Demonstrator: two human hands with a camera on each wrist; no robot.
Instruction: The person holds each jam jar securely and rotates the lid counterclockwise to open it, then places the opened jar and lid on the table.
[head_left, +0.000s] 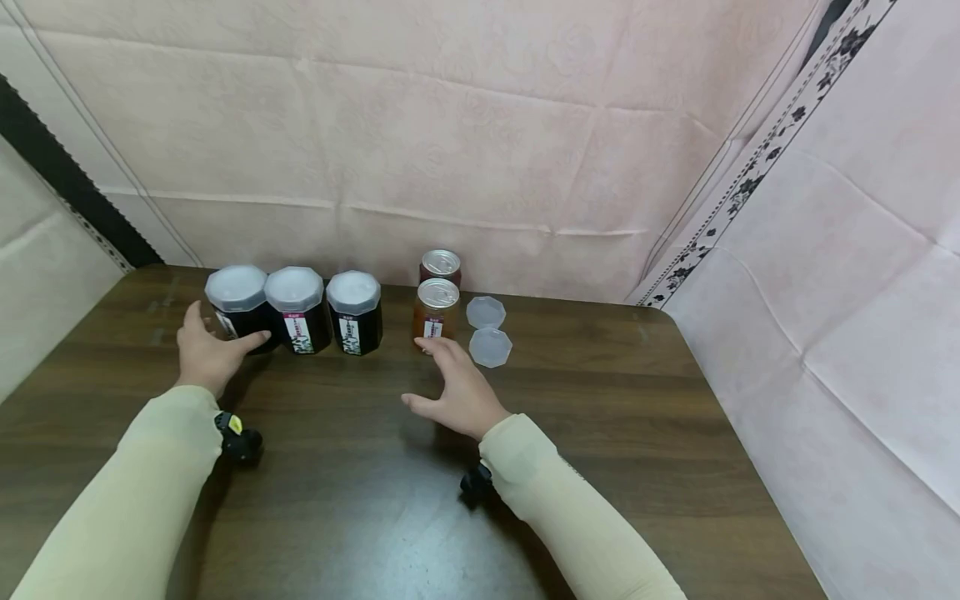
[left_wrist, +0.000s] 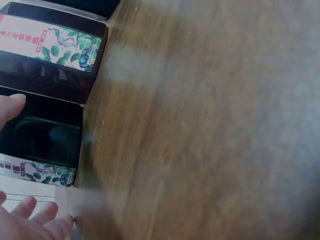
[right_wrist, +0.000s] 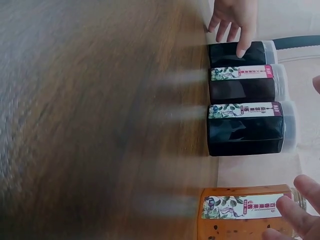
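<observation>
left hand: The left hand (head_left: 206, 354) sits at the leftmost dark jar (head_left: 238, 307). Thumb is on the jar's front face and the other fingers spread round its left side. Looks like a loose cupping touch, fingers apart, not a real clamp.

right hand: The right hand (head_left: 459, 387) is open and relaxed with fingers spread. Its fingertips (right_wrist: 287, 210) just reach the base of the amber jar (head_left: 436, 308). It's touching or almost touching, not wrapped round it.

dark jars: Three dark jars stand upright, side by side and touching, along the back of the table (head_left: 600, 433). The middle jar (head_left: 297, 309) and the third jar (head_left: 354, 312) both wear pale plastic caps like the first. Lining them up tight probably keeps them handy and easy to steady with one hand.

amber jar: It stands upright a little right of the row, with a metal pull-tab top and no plastic cap on it. A red jar (head_left: 440, 266) stands right behind it, also uncapped.

loose caps: Two pale caps (head_left: 490, 347) lie flat on the table just right of the amber jar, one behind the other. Parking them there keeps them within reach of the right hand, and they likely belong to the two bare jars.

backdrop: Pink cloth (head_left: 480, 125) hangs behind and to the right of the table.
</observation>
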